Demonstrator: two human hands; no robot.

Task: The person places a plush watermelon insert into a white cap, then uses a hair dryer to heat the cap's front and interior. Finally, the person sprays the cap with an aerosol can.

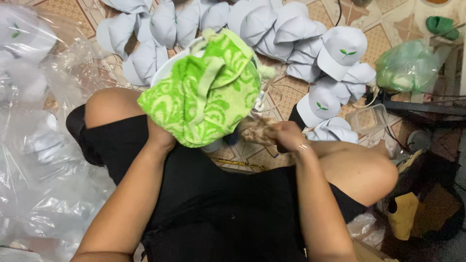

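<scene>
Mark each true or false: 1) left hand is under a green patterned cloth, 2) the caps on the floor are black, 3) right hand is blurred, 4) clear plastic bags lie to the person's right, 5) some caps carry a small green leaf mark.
1) True. The left hand is at the underside of the green patterned cloth, mostly hidden by it.
2) False. The caps heaped on the tiled floor are white.
3) True. The right hand is motion-blurred; what it holds cannot be told.
4) False. The clear plastic bags lie on the person's left.
5) True. One white cap shows a green leaf mark.
</scene>
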